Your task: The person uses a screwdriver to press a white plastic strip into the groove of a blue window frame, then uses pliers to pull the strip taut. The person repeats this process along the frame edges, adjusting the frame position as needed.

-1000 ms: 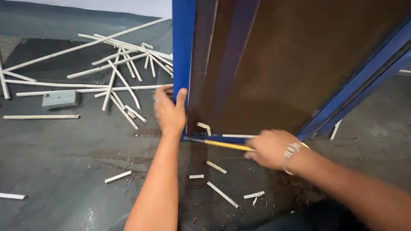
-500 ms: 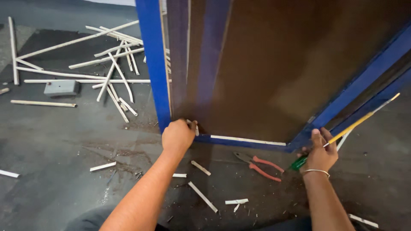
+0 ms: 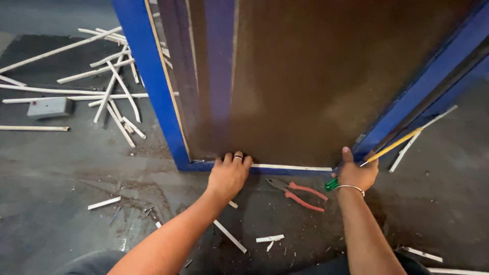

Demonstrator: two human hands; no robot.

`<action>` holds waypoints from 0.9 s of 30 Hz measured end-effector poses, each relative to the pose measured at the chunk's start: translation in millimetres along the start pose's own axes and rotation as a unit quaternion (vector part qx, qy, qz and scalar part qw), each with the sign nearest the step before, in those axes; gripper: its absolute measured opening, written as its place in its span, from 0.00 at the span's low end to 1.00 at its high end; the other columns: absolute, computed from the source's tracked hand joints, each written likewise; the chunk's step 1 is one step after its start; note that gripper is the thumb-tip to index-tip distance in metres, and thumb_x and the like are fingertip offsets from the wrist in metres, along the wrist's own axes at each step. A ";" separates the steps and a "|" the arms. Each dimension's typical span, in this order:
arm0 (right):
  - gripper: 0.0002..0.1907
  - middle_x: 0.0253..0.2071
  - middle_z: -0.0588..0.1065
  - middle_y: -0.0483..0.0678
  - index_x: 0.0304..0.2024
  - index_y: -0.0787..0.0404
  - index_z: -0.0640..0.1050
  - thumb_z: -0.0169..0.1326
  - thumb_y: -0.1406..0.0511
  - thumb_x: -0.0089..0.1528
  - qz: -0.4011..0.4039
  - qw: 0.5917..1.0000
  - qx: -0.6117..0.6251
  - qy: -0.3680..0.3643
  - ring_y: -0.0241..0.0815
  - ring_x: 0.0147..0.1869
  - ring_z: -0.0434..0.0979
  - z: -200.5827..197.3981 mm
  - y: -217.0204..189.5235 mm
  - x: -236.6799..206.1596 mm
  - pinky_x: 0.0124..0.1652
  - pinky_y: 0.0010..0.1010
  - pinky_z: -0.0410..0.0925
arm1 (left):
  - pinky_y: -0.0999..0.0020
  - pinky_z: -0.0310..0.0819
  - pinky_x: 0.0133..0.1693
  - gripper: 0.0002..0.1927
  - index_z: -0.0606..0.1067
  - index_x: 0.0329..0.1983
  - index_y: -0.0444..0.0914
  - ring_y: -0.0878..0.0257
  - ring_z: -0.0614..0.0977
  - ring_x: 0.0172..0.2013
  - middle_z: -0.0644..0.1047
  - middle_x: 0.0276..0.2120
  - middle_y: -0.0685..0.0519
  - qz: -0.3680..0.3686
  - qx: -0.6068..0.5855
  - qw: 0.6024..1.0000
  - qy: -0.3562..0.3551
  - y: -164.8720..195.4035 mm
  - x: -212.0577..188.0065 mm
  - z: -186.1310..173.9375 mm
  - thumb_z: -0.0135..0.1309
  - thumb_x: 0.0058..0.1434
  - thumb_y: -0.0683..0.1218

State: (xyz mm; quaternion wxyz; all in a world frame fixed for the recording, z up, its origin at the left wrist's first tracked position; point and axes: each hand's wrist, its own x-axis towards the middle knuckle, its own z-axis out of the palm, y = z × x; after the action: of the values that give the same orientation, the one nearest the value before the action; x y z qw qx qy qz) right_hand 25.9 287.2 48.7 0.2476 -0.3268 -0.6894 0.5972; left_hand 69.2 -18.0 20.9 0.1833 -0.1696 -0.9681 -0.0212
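The left hand [image 3: 229, 175] curls over the bottom rail of the blue frame [image 3: 153, 91] where the brown panel [image 3: 326, 81] stands, while the right hand [image 3: 356, 173] — clenched on a screwdriver [image 3: 389, 147] angled up and rightward — presses the lower right corner, pliers [image 3: 300, 192] lying between them on the floor

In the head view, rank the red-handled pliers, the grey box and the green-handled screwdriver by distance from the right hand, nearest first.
1. Green-handled screwdriver: held in the right hand.
2. Red-handled pliers: on the floor just to its left.
3. Grey box: far left, among the white strips.
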 end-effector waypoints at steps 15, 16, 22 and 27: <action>0.32 0.42 0.74 0.50 0.64 0.60 0.66 0.66 0.69 0.61 -0.009 1.000 0.016 -0.020 0.39 0.23 0.72 1.8 20.5 10.8 0.18 0.32 0.66 | 0.39 0.69 0.49 0.12 0.77 0.40 0.43 0.49 0.79 0.43 0.79 0.36 0.50 -0.048 -0.055 0.996 -0.053 8.4 -9.3 -8.7 0.55 0.57 0.52; 0.31 0.43 0.75 0.50 0.63 0.61 0.67 0.66 0.69 0.60 -0.011 1.000 0.015 -0.023 0.41 0.23 0.72 0.9 23.4 12.5 0.18 0.33 0.67 | 0.41 0.69 0.47 0.11 0.76 0.41 0.42 0.49 0.80 0.43 0.79 0.37 0.50 -0.040 -0.004 0.998 -0.051 19.1 -6.5 -2.0 0.54 0.58 0.50; 0.34 0.52 0.73 0.49 0.60 0.63 0.70 0.71 0.64 0.56 -0.072 0.996 -0.056 0.026 0.46 0.42 0.79 -3.8 47.8 28.0 0.20 0.32 0.75 | 0.47 0.73 0.41 0.11 0.76 0.43 0.40 0.47 0.80 0.40 0.79 0.37 0.48 -0.018 0.098 0.994 -0.042 42.2 -2.3 2.9 0.51 0.59 0.47; 0.33 0.55 0.77 0.56 0.62 0.66 0.73 0.74 0.62 0.59 -0.182 0.974 -0.130 0.032 0.51 0.54 0.79 -5.0 55.9 32.9 0.52 0.40 0.71 | 0.48 0.75 0.40 0.14 0.76 0.42 0.40 0.44 0.82 0.40 0.79 0.39 0.44 -0.199 -0.188 0.956 -0.106 -14.0 -17.2 -26.4 0.54 0.60 0.53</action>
State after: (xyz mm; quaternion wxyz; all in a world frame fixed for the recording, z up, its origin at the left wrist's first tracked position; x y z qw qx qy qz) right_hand 16.4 319.2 -7.1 0.3295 -0.2439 -0.8010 0.4363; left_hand 88.7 -39.4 39.6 0.0367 -0.0058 -0.9745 -0.2214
